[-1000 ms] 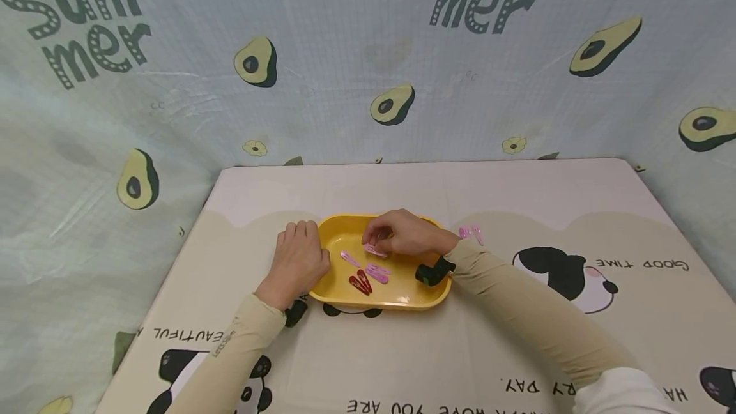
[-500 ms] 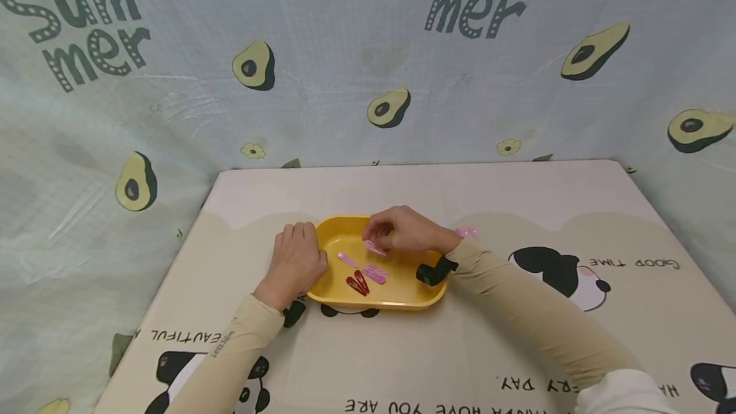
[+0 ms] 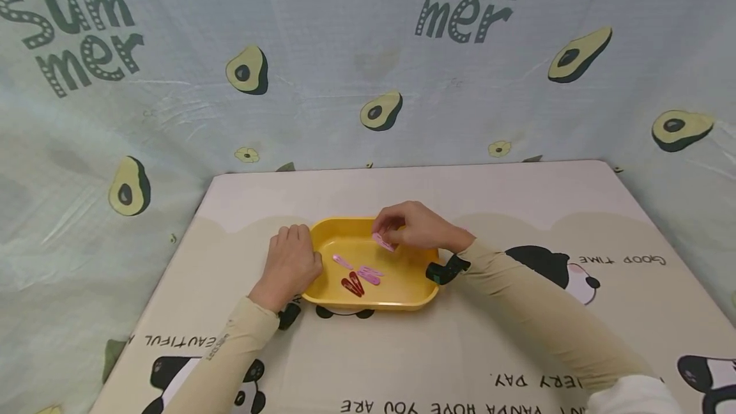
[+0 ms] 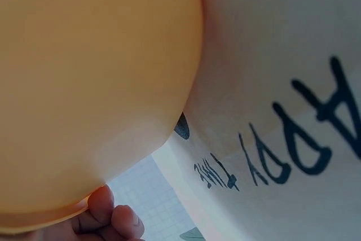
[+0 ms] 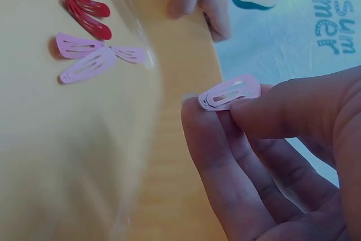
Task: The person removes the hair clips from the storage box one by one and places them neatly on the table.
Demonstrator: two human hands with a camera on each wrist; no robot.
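In the head view my right hand [image 3: 416,230] is above the far right part of a yellow tray [image 3: 402,289]. Thumb and fingertips pinch a pink snap hair clip [image 5: 230,92], plain to see in the right wrist view. My left hand [image 3: 290,264] grips the tray's left rim; its fingers [image 4: 101,204] curl at the edge in the left wrist view. Inside the tray lie several pink hair clips [image 3: 369,275], one of them apart [image 3: 342,261] toward the left. Red hair clips [image 3: 352,284] lie close by them, near the tray's front side.
The tray stands on a table with a printed cloth [image 3: 460,344] showing pandas and lettering. Behind the table hangs a pale curtain [image 3: 322,82] printed with avocados. A black wrist device [image 3: 447,269] is on the right wrist, over the tray's right rim.
My right hand has moved right and slightly up, bringing the pinched pink hair clip along. Pink clips on the cloth right of the tray are now hidden behind the arm. The left hand keeps its grip.
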